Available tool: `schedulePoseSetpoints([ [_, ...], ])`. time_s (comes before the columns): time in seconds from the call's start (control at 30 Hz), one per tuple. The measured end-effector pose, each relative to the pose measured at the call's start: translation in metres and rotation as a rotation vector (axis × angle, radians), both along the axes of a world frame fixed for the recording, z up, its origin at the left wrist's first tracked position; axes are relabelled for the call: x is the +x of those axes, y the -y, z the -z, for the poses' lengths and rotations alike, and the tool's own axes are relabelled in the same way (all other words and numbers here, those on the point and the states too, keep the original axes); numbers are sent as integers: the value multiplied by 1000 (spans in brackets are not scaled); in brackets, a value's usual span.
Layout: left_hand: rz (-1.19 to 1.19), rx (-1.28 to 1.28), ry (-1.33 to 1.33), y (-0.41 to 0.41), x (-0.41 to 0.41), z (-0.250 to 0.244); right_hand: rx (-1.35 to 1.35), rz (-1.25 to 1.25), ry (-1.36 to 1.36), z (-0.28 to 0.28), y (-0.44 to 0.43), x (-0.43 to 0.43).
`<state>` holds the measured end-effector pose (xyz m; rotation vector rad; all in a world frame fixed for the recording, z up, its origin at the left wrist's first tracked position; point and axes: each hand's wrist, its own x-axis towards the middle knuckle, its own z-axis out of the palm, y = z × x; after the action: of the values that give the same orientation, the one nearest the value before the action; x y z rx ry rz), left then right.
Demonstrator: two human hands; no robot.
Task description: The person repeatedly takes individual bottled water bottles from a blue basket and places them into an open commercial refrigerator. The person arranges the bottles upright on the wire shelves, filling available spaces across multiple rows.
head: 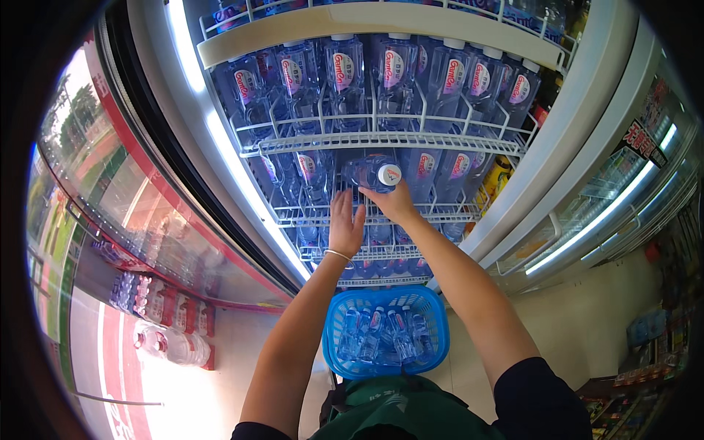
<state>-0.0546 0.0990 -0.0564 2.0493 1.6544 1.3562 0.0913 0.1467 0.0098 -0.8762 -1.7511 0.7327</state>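
My right hand [397, 202] grips a clear plastic water bottle [363, 169] near its white cap. The bottle is tilted, its cap towards me, in a gap between upright bottles on a wire shelf [379, 213] of a drinks fridge. My left hand [346, 223] is held flat with the fingers extended just in front of that shelf, left of the bottle, and holds nothing. Below my arms a blue plastic basket [440, 335] contains several water bottles [374, 333], most of them leaning.
Above, another wire shelf [385, 143] bears a row of water bottles [344, 71]. The fridge's glass door [181, 220] stands open at left. On the floor beyond it are large water jugs [173, 346] and packed bottles [165, 302]. A neighbouring fridge [594, 220] is at right.
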Motion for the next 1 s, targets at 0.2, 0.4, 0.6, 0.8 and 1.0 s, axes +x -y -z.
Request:
schedulePoseSetpoints([
  [0.2, -18, -78, -455, -12, 12, 11, 73, 205, 192, 33, -62, -15],
  [0.4, -15, -95, -509, -10, 11, 15, 236, 390, 375, 37, -125, -46],
  [0.6, 36, -155, -504, -15, 25, 6, 440, 758, 716, 103, -219, -26],
  [0.8, -6, -190, -528, -13, 15, 15, 267, 418, 495, 94, -240, -45],
  [1.0, -44, -192, -546, -10, 4, 21, -56, 320, 383, 52, -124, -62],
])
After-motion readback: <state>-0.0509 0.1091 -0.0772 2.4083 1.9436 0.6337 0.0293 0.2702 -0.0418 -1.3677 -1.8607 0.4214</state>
